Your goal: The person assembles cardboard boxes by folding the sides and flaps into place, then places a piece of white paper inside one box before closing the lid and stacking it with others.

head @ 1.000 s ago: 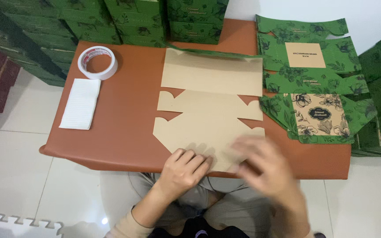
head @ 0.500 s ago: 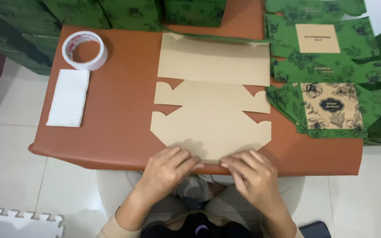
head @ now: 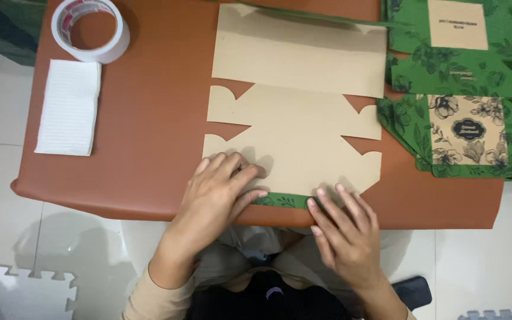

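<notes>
A flat tan die-cut cardboard sheet lies plain side up on the brown table. Its near flap is folded up and over, showing a green leafy printed strip along the table's front edge. My left hand presses flat on the sheet's near left corner, fingers spread. At the near right, my right hand rests its fingertips on the folded edge, palm hanging off the table. Neither hand grips anything.
A roll of white tape stands at the far left, a folded white cloth just below it. A stack of green printed box blanks lies at the right. White tiled floor and grey foam mats surround the table.
The camera has come closer. Both hands slid along the near edge and the front flap now lies folded over, its green print showing.
</notes>
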